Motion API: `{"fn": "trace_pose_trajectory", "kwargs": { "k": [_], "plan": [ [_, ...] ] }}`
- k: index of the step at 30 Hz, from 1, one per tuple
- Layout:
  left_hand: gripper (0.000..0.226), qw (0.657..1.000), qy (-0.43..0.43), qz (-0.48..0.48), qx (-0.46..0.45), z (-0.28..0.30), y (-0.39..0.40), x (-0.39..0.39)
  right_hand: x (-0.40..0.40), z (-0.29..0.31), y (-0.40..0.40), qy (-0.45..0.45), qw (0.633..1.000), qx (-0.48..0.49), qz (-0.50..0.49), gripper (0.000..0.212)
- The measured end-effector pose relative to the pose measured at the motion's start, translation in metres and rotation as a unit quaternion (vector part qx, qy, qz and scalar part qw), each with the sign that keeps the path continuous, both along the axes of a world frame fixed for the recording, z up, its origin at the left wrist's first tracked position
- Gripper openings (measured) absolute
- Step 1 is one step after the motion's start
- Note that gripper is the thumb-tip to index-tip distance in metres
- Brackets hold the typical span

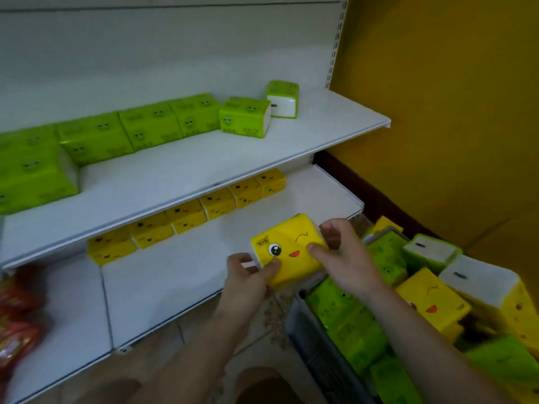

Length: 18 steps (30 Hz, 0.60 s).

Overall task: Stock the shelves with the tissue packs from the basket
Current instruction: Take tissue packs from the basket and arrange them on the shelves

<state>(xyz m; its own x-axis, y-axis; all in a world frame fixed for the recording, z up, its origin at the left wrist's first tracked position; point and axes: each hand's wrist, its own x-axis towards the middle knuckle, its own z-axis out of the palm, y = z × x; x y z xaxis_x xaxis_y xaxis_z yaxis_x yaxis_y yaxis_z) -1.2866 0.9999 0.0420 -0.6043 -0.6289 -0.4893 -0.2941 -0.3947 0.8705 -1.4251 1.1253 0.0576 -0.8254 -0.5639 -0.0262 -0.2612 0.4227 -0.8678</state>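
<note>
Mid-placement here, I'd say. Both hands have a yellow tissue pack (287, 249) pinched by its ends at lower centre of the frame: left hand (248, 277) on the near-left end, right hand (342, 252) on the far-right end, just over the front of the lower shelf (175, 275). The yellow row (186, 217) sits further back, centre frame. The basket (315, 345) at lower right is full of packs. Next move probably needs pushing this one back to line up beside that row.
</note>
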Motion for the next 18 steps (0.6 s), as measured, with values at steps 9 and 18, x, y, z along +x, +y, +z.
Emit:
{"fn": "trace_pose_trajectory", "kwargs": {
  "k": [9,18],
  "plan": [
    [0.051,0.988,-0.066,-0.097,-0.103,-0.022,-0.133,0.065,0.035,-0.047,-0.128,-0.049,0.984,0.024,0.167,0.036],
    [0.029,0.943,-0.211,0.106,-0.235,-0.134,-0.211,0.132,0.114,-0.157,-0.258,-0.01,0.972,0.073,0.221,0.044]
  ]
}}
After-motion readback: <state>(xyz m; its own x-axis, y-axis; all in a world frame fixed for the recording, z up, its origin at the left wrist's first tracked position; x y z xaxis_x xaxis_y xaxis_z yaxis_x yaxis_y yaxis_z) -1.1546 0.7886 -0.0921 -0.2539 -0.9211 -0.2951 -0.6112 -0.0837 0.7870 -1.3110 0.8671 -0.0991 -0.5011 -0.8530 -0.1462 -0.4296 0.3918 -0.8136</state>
